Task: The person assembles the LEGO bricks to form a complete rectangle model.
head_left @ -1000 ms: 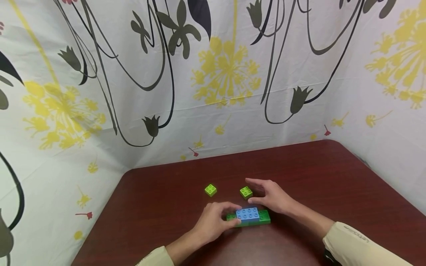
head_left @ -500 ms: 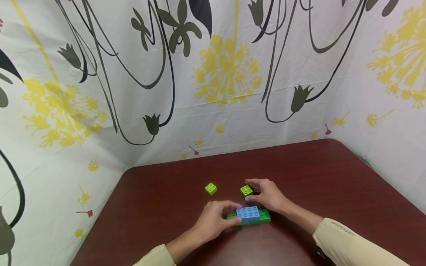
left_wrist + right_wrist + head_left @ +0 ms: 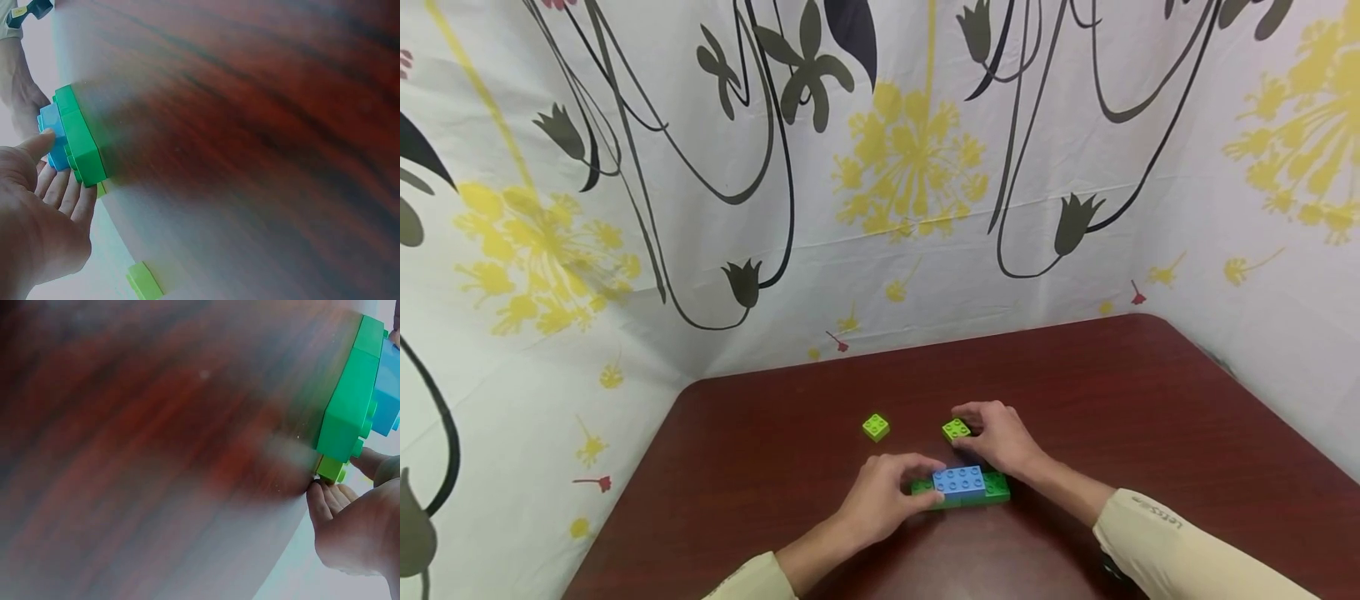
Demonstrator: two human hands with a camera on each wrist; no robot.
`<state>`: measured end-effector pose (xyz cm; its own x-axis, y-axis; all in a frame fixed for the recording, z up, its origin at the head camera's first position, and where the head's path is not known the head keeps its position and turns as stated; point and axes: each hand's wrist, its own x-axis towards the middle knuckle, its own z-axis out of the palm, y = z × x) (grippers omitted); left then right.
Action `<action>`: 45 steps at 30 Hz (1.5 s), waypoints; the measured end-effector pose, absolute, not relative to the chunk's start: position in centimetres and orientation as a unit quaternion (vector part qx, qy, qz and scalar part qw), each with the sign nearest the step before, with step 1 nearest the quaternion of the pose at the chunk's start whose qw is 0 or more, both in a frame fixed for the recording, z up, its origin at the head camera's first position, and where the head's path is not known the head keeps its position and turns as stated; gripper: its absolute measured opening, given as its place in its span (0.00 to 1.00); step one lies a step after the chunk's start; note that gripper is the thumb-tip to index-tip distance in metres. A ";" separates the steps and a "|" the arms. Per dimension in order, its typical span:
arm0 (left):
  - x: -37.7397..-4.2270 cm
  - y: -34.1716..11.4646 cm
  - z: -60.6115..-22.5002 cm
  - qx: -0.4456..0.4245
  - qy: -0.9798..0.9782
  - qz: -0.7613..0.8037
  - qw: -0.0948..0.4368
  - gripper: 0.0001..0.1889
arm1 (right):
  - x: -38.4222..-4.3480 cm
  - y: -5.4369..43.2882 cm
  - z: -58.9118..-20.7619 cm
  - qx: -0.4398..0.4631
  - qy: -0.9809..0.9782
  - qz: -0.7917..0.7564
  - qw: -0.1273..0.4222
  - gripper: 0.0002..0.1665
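Note:
A blue eight-stud toy building brick (image 3: 958,481) sits across the middle of two green bricks (image 3: 997,488) laid end to end. My left hand (image 3: 874,502) grips this stack at its left end. In the left wrist view, its thumb presses the blue brick (image 3: 53,134) and its fingers lie on the far side. Behind the stack, my right hand (image 3: 1003,437) has its thumb and fingers curled round a small lime green brick (image 3: 955,429) on the table. The right wrist view shows those fingertips against the lime brick (image 3: 330,469), partly hidden by the green bricks (image 3: 353,394).
Another lime green brick (image 3: 876,427) lies on the dark red-brown table (image 3: 775,442), left of the one at my right hand. White cloth (image 3: 820,275) printed with plants hangs behind the table and along both sides.
My right hand has moved slightly left and its thumb has come in against the lime green brick. The left hand and the brick stack have stayed put.

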<state>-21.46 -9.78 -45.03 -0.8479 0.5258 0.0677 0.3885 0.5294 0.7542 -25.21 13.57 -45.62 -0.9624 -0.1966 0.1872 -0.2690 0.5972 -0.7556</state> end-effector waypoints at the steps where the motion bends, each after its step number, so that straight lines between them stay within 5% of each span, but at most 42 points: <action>1: -21.5 -9.8 -45.1 0.263 0.870 0.409 0.085 0.15 | -25.2 13.6 -45.6 0.133 -0.894 0.426 0.046 0.27; 22: -21.4 -9.8 -45.0 0.260 0.872 0.407 0.085 0.14 | -23.3 16.3 -42.9 0.165 -0.873 0.458 0.041 0.26; 45: -21.2 -9.6 -45.0 0.260 0.877 0.399 0.072 0.15 | -19.0 18.8 -43.2 0.233 -0.854 0.465 -0.022 0.28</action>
